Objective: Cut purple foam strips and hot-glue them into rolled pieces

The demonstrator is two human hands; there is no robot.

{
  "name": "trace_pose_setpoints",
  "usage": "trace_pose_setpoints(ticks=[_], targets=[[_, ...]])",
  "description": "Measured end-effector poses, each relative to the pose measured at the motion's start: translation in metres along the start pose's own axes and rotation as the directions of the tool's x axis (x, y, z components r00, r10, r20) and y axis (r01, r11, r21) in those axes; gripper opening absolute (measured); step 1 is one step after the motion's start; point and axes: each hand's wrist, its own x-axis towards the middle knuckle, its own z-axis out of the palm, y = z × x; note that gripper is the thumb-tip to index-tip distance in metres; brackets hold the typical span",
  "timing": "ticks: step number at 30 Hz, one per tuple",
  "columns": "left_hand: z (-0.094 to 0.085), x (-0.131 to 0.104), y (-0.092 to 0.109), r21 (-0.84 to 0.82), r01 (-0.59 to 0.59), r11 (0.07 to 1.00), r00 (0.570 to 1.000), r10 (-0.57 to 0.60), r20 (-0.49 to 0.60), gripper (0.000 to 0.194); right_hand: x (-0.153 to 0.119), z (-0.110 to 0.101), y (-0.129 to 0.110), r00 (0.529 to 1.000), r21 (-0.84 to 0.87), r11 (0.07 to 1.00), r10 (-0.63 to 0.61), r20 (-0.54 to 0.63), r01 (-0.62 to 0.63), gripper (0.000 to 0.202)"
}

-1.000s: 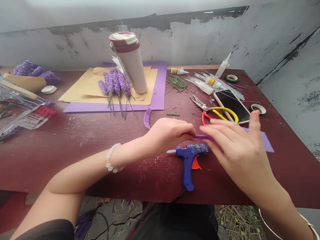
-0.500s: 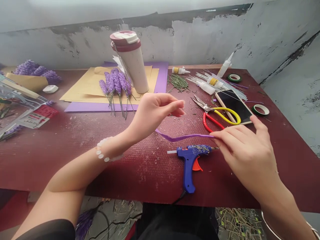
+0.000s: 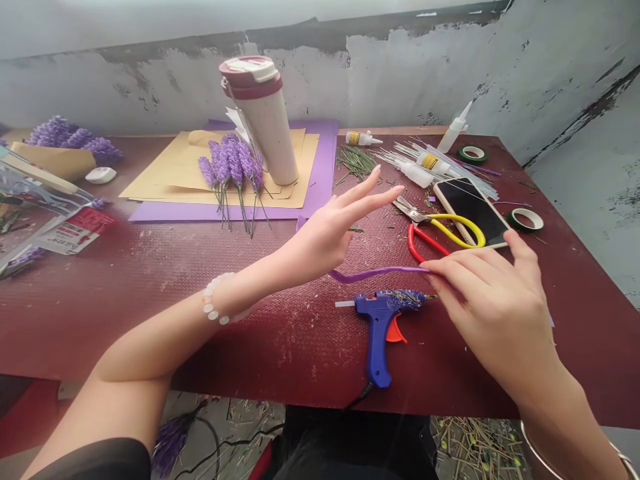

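Note:
A narrow purple strip (image 3: 377, 273) is pinched between the thumb and fingers of my right hand (image 3: 493, 307). The strip runs leftward and passes behind my left hand (image 3: 327, 235); a purple bit also shows above that wrist. Two fingers of my left hand stretch out toward the tips of the scissors (image 3: 430, 230), with its other fingers curled and nothing seen in them. Those scissors have one red and one yellow handle and lie open just beyond my right hand. A blue glue gun (image 3: 379, 327) with an orange trigger lies below the strip.
Lavender sprigs (image 3: 233, 163) and a tumbler (image 3: 270, 133) stand on brown paper (image 3: 155, 180). Behind the scissors are cut green stems (image 3: 356, 161), glue bottles (image 3: 454, 130), a phone (image 3: 473, 207) and tape rolls (image 3: 525, 220). Wrapped lavender (image 3: 75, 139) is at far left.
My left hand has gone from a closed pinch to stretched fingers and moved slightly right and down. My right hand keeps hold of the strip in nearly the same place.

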Motion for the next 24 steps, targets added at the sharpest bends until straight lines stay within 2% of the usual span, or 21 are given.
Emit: trace_pose_setpoints(ticks=[3,5,8,10,12,14,18,24], targets=[[-0.002,0.0,0.005,0.013,0.037,0.999,0.995,-0.038,0.087,0.031,0.0,0.0,0.0,1.0,0.013,1.0,0.001,0.0,-0.001,0.018],[-0.003,-0.001,0.01,0.012,0.024,1.0,0.985,-0.025,0.169,0.032,0.0,0.001,0.0,1.0,0.017,1.0,0.0,-0.001,0.0,0.016],[0.0,-0.004,0.016,0.037,-0.06,0.997,0.956,0.047,0.288,0.034,0.001,0.002,0.0,1.0,0.033,0.999,0.007,-0.024,-0.007,0.015],[0.004,-0.007,0.018,0.155,-0.113,0.981,0.933,0.051,0.357,0.036,0.002,0.003,0.0,0.998,0.04,0.999,0.022,-0.053,-0.02,0.014],[0.007,-0.009,0.019,0.315,-0.132,0.94,0.915,-0.007,0.403,0.026,0.002,0.002,0.001,0.996,0.022,0.998,0.054,-0.078,-0.052,0.012],[0.007,-0.011,0.021,0.416,-0.113,0.902,0.912,-0.073,0.405,0.023,0.003,0.001,0.004,0.992,-0.008,0.996,0.091,-0.092,-0.092,0.012],[-0.001,-0.012,0.029,0.453,-0.081,0.888,0.925,-0.103,0.367,0.029,0.002,-0.001,0.013,0.986,-0.068,0.99,0.115,-0.124,-0.124,0.017],[-0.012,-0.016,0.04,0.586,-0.064,0.807,0.925,-0.173,0.339,0.014,0.001,0.006,0.02,0.988,-0.035,0.992,0.114,-0.103,-0.118,0.015]])
